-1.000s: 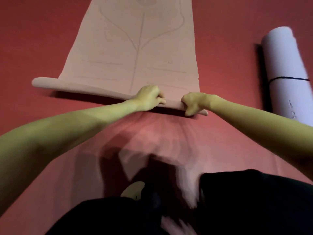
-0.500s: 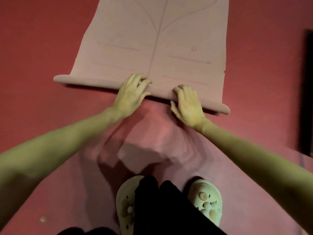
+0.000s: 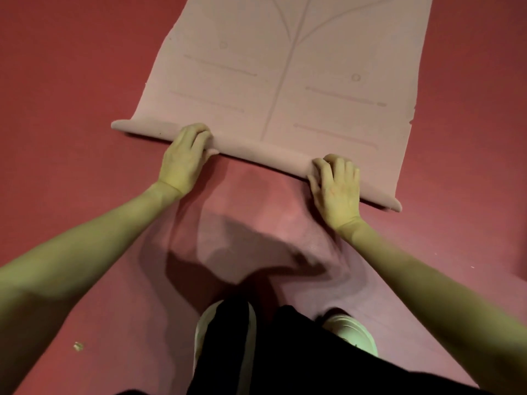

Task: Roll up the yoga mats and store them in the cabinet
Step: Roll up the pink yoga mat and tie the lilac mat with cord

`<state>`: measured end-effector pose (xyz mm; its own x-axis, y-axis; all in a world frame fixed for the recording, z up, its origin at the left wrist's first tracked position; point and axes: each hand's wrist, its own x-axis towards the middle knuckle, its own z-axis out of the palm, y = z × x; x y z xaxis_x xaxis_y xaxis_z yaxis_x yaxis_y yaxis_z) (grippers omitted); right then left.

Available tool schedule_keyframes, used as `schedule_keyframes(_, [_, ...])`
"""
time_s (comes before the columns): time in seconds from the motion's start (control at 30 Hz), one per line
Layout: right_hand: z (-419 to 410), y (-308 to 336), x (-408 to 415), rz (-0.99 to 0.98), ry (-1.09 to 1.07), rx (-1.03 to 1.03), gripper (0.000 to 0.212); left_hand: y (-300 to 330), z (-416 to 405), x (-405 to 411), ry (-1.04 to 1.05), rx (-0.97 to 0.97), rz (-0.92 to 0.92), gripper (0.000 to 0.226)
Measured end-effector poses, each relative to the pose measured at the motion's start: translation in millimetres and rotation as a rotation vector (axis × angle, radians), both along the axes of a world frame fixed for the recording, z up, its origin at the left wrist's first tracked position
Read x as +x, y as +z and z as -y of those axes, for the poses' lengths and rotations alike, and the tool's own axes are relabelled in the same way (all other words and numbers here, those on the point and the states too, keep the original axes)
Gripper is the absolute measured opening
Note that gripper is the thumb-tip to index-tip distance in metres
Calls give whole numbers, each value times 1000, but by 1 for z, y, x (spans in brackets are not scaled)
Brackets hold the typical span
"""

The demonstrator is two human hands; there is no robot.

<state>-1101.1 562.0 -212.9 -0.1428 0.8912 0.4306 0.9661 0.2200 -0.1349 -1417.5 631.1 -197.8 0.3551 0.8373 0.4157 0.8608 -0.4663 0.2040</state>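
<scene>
Pink yoga mat (image 3: 285,67) lay flat on the red floor (image 3: 71,81), near end already turned into a thin roll (image 3: 256,155) running slantwise across the view, left end farther from the person, right end nearer. Most of the mat was unrolled beyond it, printed guide lines facing up.

Left hand (image 3: 182,161) sat on the roll toward its left part, fingers curled over the top and thumb tucked at the near side, so it gripped the roll. Right hand (image 3: 336,186) sat on the roll near its right end, fingers bent over the top, thumb at the near edge, gripping too. The hands were set well apart, probably to keep pressure even along the roll so it wouldn't cone or drift sideways. Both arms reached forward and down; the person stood bent over, pale shoes (image 3: 353,334) and dark trousers (image 3: 256,352) just behind the roll.

Judged step: early rolling, only a few turns in, long flat stretch left. The roll was not square to the mat's edges, left end sticking out past the side, so it likely needed straightening as it went or the ends would telescope. No cabinet in view. A small scrap (image 3: 77,345) lay on the floor at lower left.
</scene>
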Motion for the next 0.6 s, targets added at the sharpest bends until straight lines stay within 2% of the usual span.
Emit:
schedule_keyframes(0.27, [7,6,-5,74,28,-137,14,-5,-3,-6,-96,-23,-113,17])
schedule_keyframes(0.47, [7,10,-11,160,50,-288,26,-4,-13,-9,-135,-169,-134,16])
schedule_keyframes(0.6, [8,12,-15,238,113,-351,23,-8,-6,-15,-192,-227,-109,19])
